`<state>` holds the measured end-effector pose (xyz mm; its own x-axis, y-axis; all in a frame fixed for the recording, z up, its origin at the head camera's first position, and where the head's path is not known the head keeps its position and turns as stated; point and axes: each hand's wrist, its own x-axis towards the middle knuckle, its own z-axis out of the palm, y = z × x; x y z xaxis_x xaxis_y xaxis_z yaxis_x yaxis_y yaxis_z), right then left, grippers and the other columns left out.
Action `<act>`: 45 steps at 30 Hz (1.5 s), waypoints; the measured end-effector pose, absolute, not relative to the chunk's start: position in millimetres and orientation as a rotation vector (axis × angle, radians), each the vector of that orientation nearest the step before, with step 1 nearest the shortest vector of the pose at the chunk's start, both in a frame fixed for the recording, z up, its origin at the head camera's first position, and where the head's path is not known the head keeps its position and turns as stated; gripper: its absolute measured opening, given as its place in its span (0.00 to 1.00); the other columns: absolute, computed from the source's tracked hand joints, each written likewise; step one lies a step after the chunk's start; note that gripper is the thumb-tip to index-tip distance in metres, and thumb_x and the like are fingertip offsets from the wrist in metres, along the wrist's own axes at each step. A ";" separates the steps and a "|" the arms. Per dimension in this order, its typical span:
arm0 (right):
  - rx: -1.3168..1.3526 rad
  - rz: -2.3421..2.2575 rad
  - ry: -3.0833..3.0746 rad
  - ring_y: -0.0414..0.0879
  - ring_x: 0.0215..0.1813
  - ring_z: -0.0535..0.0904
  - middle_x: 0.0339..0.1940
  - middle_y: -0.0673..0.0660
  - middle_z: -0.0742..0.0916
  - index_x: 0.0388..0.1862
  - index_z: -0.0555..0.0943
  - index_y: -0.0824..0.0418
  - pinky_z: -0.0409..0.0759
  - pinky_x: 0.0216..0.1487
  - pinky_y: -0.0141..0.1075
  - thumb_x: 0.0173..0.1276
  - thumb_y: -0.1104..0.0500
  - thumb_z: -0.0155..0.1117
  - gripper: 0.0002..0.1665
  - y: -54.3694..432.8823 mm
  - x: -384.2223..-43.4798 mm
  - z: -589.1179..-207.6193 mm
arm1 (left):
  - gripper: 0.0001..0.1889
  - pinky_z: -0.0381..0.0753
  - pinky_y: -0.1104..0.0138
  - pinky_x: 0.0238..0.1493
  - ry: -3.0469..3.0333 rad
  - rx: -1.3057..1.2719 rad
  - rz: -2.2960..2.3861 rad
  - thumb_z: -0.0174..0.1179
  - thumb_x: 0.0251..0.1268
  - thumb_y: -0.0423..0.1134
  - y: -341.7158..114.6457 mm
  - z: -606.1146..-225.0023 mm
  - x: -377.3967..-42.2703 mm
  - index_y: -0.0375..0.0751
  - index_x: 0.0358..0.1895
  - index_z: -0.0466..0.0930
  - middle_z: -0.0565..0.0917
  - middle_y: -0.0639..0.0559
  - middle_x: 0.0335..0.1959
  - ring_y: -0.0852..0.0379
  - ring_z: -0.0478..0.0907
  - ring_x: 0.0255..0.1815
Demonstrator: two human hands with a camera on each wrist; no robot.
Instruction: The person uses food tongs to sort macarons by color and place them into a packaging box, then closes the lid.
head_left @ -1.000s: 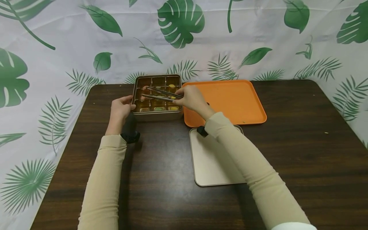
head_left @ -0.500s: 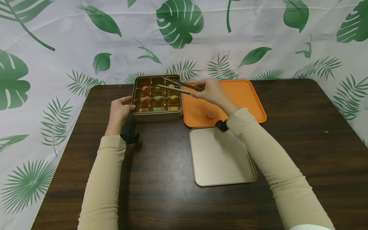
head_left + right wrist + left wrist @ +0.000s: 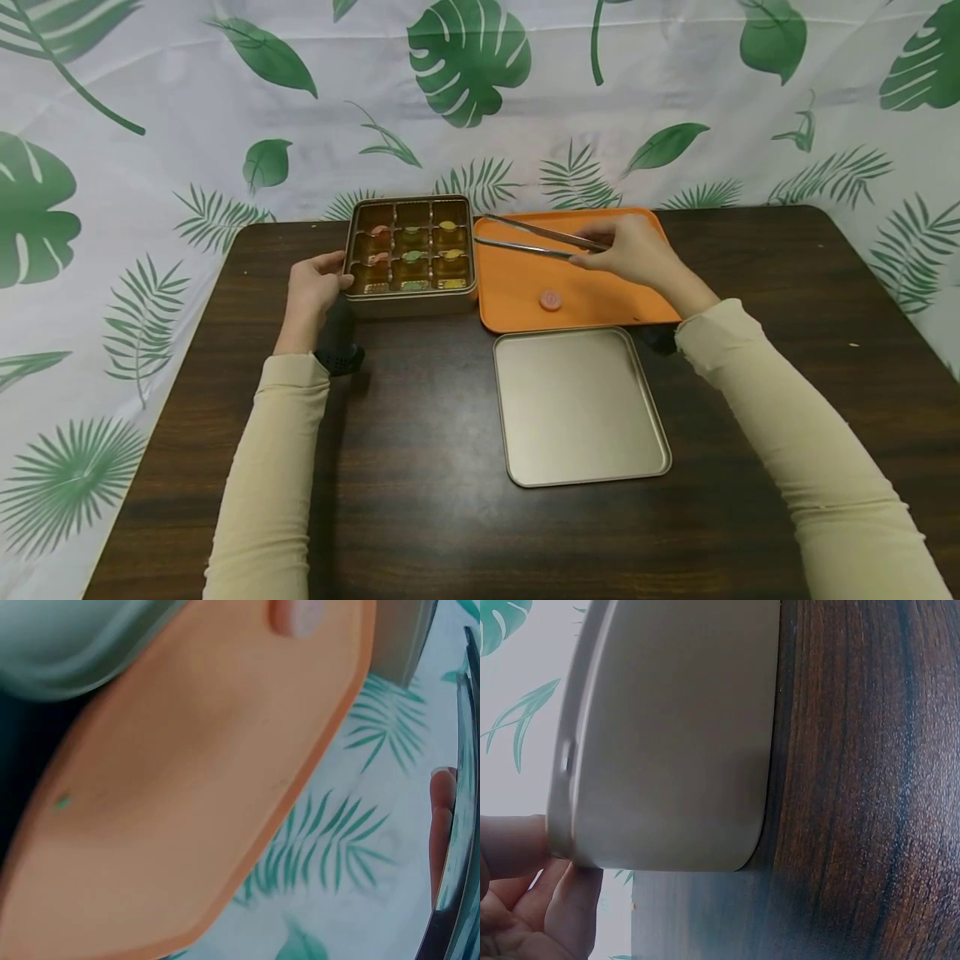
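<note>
My left hand [image 3: 315, 282] holds the left side of a square metal tin [image 3: 412, 307]. In the left wrist view, thumb and fingers [image 3: 574, 907] grip the rim at one corner. A gold insert divides the tin into compartments, several with red, green or yellow pieces [image 3: 452, 254]. My right hand [image 3: 637, 254] grips metal tongs [image 3: 525, 247] above the orange tray [image 3: 517, 312]. The tongs are spread, nothing between their tips, which point left toward the tin. A round pink piece [image 3: 551, 300], like a candy, lies on the tray below the tongs.
A shallow, square metal lid [image 3: 585, 408] lies on the dark wooden table [image 3: 420, 467], just in front of the tray. A leaf-patterned cloth [image 3: 570, 100] hangs behind the table. Small crumbs are on the tabletop and a green speck [image 3: 62, 801] is on the tray.
My right hand has drawn the tongs from inside the tin rightward over the tray. The pink piece, earlier hidden under my arm, now shows. My left hand has stayed on the tin.
</note>
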<state>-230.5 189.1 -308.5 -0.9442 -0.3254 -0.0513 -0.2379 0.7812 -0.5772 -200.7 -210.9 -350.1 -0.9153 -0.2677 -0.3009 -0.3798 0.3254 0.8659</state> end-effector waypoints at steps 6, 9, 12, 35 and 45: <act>-0.440 -0.804 2.844 0.55 0.44 0.82 0.47 0.66 0.87 0.56 0.81 0.63 0.79 0.46 0.49 0.63 0.52 0.68 0.25 215.4 -218.6 -314.5 | 0.28 0.61 0.53 0.73 2.471 -0.609 1.656 0.50 0.70 0.29 -210.8 -350.5 -200.4 0.41 0.72 0.61 0.64 0.39 0.72 0.45 0.61 0.73; -0.445 -0.787 2.852 0.51 0.39 0.82 0.43 0.64 0.88 0.54 0.82 0.63 0.80 0.42 0.44 0.62 0.52 0.69 0.24 227.1 -213.2 -319.6 | 0.28 0.62 0.54 0.73 2.466 -0.606 1.662 0.50 0.70 0.29 -210.8 -350.8 -200.6 0.41 0.72 0.61 0.64 0.39 0.72 0.45 0.62 0.73; -0.462 -0.760 2.859 0.46 0.35 0.81 0.39 0.62 0.88 0.52 0.83 0.63 0.79 0.36 0.37 0.61 0.53 0.70 0.23 238.5 -208.4 -325.9 | 0.28 0.62 0.54 0.73 2.463 -0.602 1.662 0.50 0.70 0.29 -210.6 -350.5 -200.4 0.41 0.72 0.61 0.64 0.39 0.72 0.45 0.61 0.73; -0.456 -0.739 2.841 0.38 0.32 0.79 0.40 0.62 0.89 0.50 0.83 0.65 0.76 0.30 0.28 0.61 0.50 0.70 0.24 285.6 -180.3 -360.4 | 0.28 0.62 0.53 0.73 2.470 -0.601 1.668 0.51 0.70 0.29 -209.8 -352.0 -200.7 0.43 0.72 0.61 0.64 0.40 0.72 0.45 0.62 0.73; -0.492 -0.744 2.832 0.34 0.31 0.78 0.40 0.64 0.88 0.50 0.83 0.66 0.76 0.30 0.28 0.61 0.51 0.70 0.24 287.2 -176.5 -362.6 | 0.27 0.62 0.54 0.73 2.480 -0.596 1.674 0.50 0.70 0.29 -209.8 -352.8 -199.9 0.41 0.72 0.61 0.63 0.43 0.73 0.45 0.61 0.73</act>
<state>-176.5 287.2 -362.6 -0.9308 -0.3565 -0.0813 -0.2706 0.8210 -0.5028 -199.9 -209.8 -352.8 -0.9197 -0.2669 -0.2878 -0.3668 0.3230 0.8724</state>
